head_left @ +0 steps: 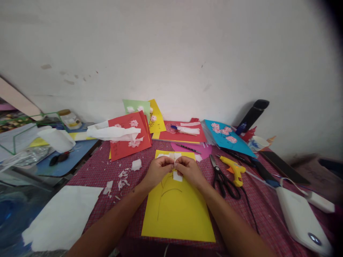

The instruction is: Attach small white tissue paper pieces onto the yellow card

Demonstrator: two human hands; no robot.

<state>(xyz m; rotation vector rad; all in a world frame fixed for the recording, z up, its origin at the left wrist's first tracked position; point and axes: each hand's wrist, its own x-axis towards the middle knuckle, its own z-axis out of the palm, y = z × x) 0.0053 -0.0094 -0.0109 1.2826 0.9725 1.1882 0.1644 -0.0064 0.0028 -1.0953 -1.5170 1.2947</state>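
Over the upper part of a yellow sheet of paper [179,217], my left hand [160,170] and my right hand [190,172] meet fingertip to fingertip. Both are closed in a pinch on a small bit of white tissue paper [175,162], mostly covered by the fingers. Small white tissue squares [177,176] lie on the sheet around and under the hands. Dark curved lines are drawn on the yellow sheet below them.
Black scissors [223,180] and a yellow glue gun [234,169] with its cord lie at the right, near a white power bank [302,217]. Torn white scraps [123,180] are at the left. Red cards [128,135] and a blue card [230,137] with pink flowers stand behind.
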